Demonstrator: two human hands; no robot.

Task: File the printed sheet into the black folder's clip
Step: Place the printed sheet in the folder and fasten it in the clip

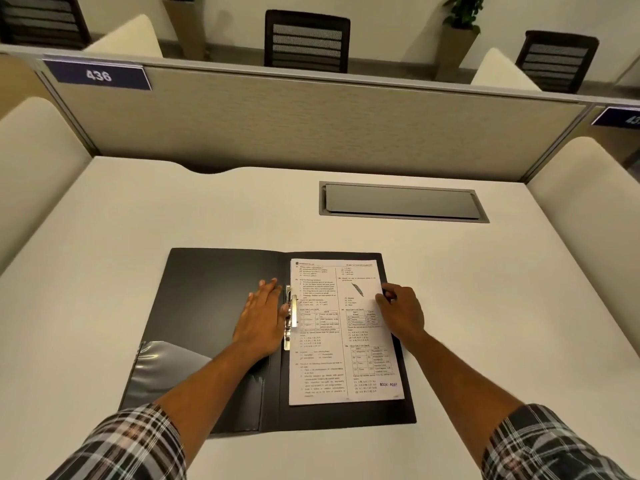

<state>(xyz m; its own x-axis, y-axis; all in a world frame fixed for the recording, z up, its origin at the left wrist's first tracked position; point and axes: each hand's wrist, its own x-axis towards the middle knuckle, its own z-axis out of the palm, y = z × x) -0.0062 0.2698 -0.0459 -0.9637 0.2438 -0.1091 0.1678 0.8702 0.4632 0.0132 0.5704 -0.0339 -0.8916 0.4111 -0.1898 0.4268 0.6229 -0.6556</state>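
A black folder (207,289) lies open on the white desk. The printed sheet (332,341) rests flat on its right half, its left edge by the metal clip (290,315) along the spine. My left hand (261,313) lies flat on the folder's left half, thumb side against the clip. My right hand (401,311) has its fingers curled on the sheet's right edge, pinching it. The clip's lever stands over the sheet's left margin.
A clear pocket (166,368) sits on the folder's inner left cover. A grey cable hatch (401,202) is set into the desk behind the folder. A fabric partition (311,119) closes the far edge. Cream dividers (31,161) flank both sides.
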